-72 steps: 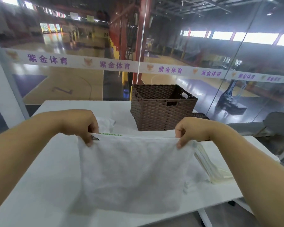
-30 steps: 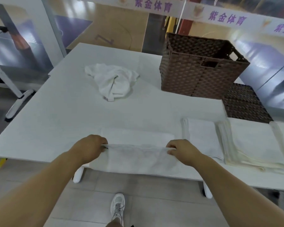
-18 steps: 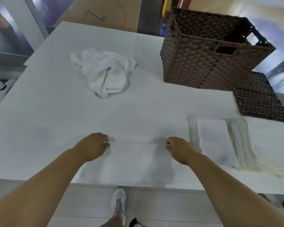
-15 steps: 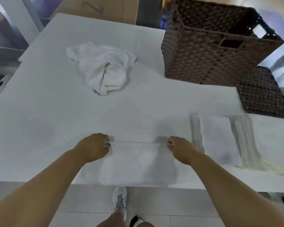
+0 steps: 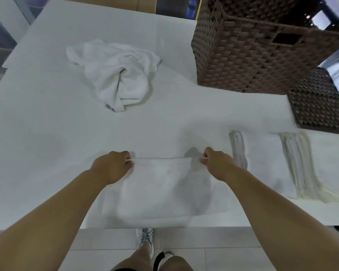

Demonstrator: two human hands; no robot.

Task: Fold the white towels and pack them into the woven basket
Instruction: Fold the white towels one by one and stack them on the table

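Both hands, left hand (image 5: 112,166) and right hand (image 5: 216,163), pinch the far corners of a white towel (image 5: 160,190) spread on the surface (image 5: 47,133) at lower centre; the woven basket (image 5: 258,45) stands upper right.

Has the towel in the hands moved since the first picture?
Yes. The towel, then hanging in the air before the woven basket, now lies on the table near its front edge, pinched by the left hand and right hand.
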